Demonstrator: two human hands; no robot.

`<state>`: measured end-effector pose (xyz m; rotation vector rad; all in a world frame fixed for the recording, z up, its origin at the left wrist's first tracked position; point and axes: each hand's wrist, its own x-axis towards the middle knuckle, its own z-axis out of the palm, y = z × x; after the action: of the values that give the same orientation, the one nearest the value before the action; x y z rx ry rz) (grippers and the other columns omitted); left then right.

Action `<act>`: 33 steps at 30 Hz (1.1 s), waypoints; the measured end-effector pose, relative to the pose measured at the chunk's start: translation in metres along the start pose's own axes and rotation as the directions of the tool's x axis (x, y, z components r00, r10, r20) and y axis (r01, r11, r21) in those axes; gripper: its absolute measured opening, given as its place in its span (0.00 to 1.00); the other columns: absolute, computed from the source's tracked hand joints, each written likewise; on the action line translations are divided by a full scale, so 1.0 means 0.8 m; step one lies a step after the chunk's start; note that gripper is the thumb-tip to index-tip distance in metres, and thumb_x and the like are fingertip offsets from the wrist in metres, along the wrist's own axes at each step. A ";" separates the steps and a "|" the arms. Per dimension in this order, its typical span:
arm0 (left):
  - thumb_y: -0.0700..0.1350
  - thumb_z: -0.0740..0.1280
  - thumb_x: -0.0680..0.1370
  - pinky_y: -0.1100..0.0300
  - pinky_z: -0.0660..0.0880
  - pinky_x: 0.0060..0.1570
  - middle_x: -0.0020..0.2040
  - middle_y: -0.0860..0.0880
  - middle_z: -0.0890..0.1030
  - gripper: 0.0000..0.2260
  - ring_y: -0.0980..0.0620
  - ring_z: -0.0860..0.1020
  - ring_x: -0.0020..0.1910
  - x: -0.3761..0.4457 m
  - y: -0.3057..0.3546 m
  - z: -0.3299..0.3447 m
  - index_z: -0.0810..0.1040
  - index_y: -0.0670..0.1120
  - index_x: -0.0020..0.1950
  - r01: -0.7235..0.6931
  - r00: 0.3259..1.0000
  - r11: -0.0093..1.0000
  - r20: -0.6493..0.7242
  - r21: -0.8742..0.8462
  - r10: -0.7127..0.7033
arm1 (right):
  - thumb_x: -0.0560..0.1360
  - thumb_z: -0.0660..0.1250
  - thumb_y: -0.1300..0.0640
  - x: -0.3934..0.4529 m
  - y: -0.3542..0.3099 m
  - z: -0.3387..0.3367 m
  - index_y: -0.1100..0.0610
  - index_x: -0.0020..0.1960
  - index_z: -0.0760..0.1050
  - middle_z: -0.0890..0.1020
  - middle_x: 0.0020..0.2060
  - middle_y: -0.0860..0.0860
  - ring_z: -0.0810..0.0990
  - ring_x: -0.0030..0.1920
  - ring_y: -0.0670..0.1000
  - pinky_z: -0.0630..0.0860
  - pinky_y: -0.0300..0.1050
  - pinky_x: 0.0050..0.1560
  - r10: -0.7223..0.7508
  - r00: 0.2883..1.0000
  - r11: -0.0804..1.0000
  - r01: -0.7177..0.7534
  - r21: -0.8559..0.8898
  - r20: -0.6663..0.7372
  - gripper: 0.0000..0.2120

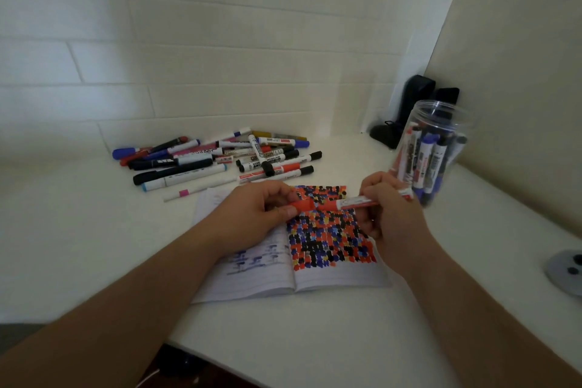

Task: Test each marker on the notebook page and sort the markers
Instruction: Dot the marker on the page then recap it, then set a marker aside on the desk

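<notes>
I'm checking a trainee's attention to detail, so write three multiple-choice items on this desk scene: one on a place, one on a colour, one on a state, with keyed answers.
1. Where does the clear jar stand?
A. Right of the notebook
B. Left of the loose marker pile
C. On the notebook

2. What colour is the cap in the left hand?
A. Blue
B. Red
C. Black

3. What state is the marker in the right hand in?
A. Capped
B. Lying in the pile
C. Cap off, held apart from it

Answers: 1 A, the jar stands beside the notebook's right edge; 2 B, the pinched cap is red; 3 C, a gap shows between cap and marker.
</notes>
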<state>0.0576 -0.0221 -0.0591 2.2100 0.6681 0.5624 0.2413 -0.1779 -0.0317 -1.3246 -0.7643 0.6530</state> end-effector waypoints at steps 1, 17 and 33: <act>0.52 0.71 0.80 0.66 0.74 0.52 0.47 0.64 0.84 0.05 0.67 0.80 0.48 0.000 0.000 0.000 0.81 0.60 0.54 0.004 1.000 1.000 0.002 0.008 -0.004 | 0.79 0.59 0.67 0.001 0.001 0.000 0.55 0.37 0.72 0.73 0.26 0.54 0.67 0.24 0.49 0.63 0.38 0.22 0.005 1.000 1.000 -0.005 -0.003 -0.001 0.15; 0.47 0.68 0.82 0.61 0.76 0.53 0.46 0.57 0.87 0.04 0.59 0.84 0.48 -0.007 0.013 -0.009 0.83 0.53 0.52 0.050 0.998 0.984 -0.032 -0.173 -0.056 | 0.76 0.75 0.51 0.008 0.015 -0.015 0.45 0.50 0.84 0.85 0.41 0.43 0.83 0.41 0.46 0.81 0.39 0.42 -0.126 0.983 0.839 0.178 -0.514 0.135 0.03; 0.46 0.67 0.83 0.72 0.74 0.47 0.44 0.60 0.85 0.05 0.65 0.82 0.46 -0.009 0.009 -0.004 0.82 0.54 0.54 -0.011 0.998 1.000 -0.054 -0.025 0.010 | 0.82 0.66 0.47 0.013 0.031 -0.003 0.45 0.46 0.78 0.82 0.38 0.39 0.79 0.40 0.42 0.76 0.42 0.42 -0.201 0.962 0.772 0.273 -0.574 0.187 0.07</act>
<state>0.0523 -0.0292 -0.0526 2.1820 0.6742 0.6348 0.2497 -0.1675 -0.0554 -1.7297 -1.2834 0.2828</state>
